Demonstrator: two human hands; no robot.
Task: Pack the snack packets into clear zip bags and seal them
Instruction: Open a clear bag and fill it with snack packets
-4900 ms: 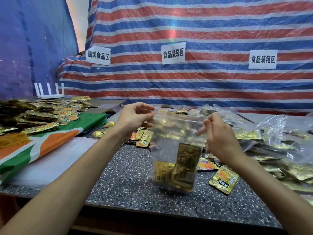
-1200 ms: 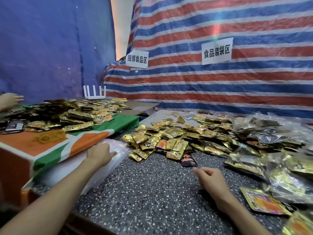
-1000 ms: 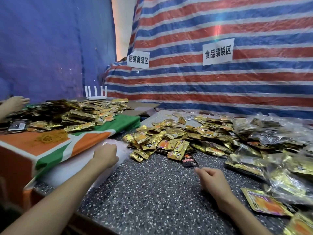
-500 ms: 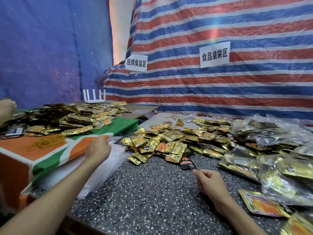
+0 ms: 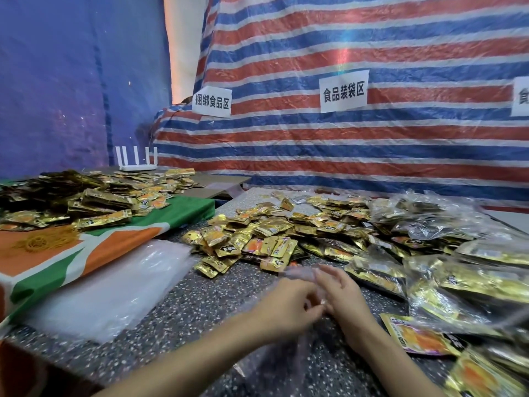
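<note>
zip bag (image 5: pixel 274 359) empty, low over table (image 5: pixel 183 305), near snack packets (image 5: pixel 257 245) | my left hand (image 5: pixel 286 308) and right hand (image 5: pixel 345 299) pinch its mouth, fingers curled | film judged light, limp, slippery; grip the zip rim

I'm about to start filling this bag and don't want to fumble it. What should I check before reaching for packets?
1. Clear zip bag held: ok, the left hand pinches it.
2. Right hand grip on the bag: cannot tell; it is at the film.
3. Bag mouth open: cannot tell, the film is blurred.
4. Bag empty: ok, no packets show inside.
5. Loose snack packets within reach: probably ok, the pile lies just beyond the hands.
6. Filled bags kept apart: ok, they are heaped to the right.
</note>
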